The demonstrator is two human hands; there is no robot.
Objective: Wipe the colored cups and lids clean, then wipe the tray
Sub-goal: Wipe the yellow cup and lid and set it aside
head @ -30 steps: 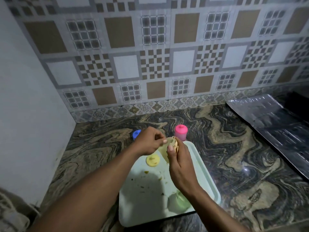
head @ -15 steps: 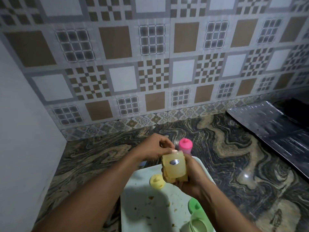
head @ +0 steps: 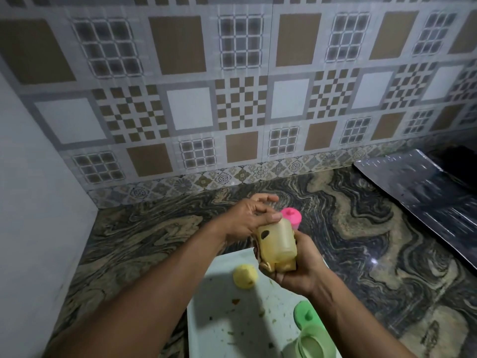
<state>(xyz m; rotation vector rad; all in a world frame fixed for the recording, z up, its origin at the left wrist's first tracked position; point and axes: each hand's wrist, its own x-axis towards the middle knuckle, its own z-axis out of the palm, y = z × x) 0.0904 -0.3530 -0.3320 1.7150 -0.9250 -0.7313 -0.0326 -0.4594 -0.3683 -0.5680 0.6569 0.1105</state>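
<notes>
My right hand [head: 300, 270] holds a translucent yellow cup [head: 280, 240] above the far end of the pale tray [head: 232, 332], with a bunched yellowish cloth [head: 267, 266] pressed under the cup. My left hand [head: 246, 219] grips the cup's far end, thumb on its rim. The cup carries a dark oval sticker on its left side. A yellow lid [head: 245, 275] lies on the tray. At the tray's near right lie a green lid [head: 307, 315] and a green cup [head: 313, 344] on its side. A pink cup with its lid [head: 294, 217] stands behind my hands.
Crumbs and brown smears dot the tray. It sits on a dark marbled counter [head: 154, 241] in a corner, with a plain wall at the left and a tiled wall [head: 240, 99] behind. A shiny foil sheet [head: 418, 197] covers the counter at far right.
The yellow cup has turned in my hands, so its sticker went from facing me to the left side. The view has tilted up, and the tray has slid lower in frame.
</notes>
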